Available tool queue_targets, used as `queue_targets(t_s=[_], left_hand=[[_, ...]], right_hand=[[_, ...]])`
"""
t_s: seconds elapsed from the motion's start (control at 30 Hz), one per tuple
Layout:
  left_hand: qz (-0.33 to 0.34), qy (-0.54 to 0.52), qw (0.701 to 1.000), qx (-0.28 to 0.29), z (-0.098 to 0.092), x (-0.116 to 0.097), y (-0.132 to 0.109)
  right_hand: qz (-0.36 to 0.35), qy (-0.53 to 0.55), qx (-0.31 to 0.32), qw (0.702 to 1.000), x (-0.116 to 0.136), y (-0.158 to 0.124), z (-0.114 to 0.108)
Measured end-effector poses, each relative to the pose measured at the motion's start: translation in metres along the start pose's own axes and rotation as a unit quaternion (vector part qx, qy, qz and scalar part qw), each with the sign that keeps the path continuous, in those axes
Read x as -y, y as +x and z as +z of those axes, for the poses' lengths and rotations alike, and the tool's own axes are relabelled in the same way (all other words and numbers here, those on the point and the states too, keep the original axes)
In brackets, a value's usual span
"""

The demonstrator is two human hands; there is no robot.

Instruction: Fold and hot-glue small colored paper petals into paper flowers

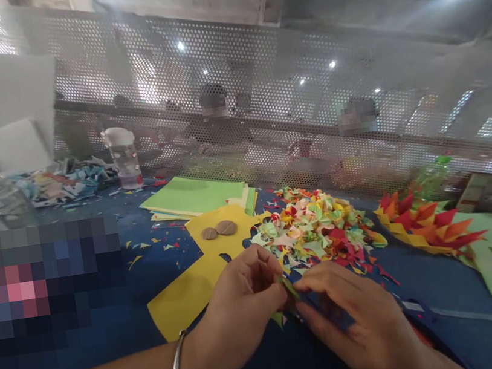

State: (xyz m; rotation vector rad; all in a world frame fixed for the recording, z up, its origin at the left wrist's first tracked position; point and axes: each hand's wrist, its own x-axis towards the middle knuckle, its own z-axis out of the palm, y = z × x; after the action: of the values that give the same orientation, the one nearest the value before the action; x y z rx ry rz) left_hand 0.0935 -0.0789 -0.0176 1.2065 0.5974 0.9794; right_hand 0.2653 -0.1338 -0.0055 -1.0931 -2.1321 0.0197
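Note:
Near the centre, my left hand, with a silver bangle at its wrist, pinches a small green paper piece. My right hand is just right of it, thumb and forefinger close together at the piece's edge; whether they grip it is hard to tell. Yellow paper sheets with cut-out edges lie behind my left hand, and two brown oval pieces rest on them. Beyond my hands is a heap of colourful paper scraps.
Green sheets are stacked at the back. A lidded cup and more scraps stand back left. Pointed red and orange paper pieces lie right, near a green-capped bottle. A perforated screen crosses behind; people are beyond it.

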Motion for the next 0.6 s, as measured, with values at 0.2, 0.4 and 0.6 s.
queue_targets(t_s=[0.2, 0.4, 0.6], left_hand=[[0.051, 0.184, 0.981, 0.009, -0.007, 0.001, 0.003], [0.101, 0.321, 0.942, 0.007, -0.011, -0.003, 0.004], [0.132, 0.324, 0.937, 0.005, -0.014, 0.001, 0.004]], right_hand=[[0.046, 0.043, 0.036, 0.997, -0.004, 0.003, 0.000], [0.125, 0.077, 0.076, 0.986, -0.005, 0.005, -0.002], [0.161, 0.088, 0.094, 0.978, -0.007, 0.005, -0.003]])
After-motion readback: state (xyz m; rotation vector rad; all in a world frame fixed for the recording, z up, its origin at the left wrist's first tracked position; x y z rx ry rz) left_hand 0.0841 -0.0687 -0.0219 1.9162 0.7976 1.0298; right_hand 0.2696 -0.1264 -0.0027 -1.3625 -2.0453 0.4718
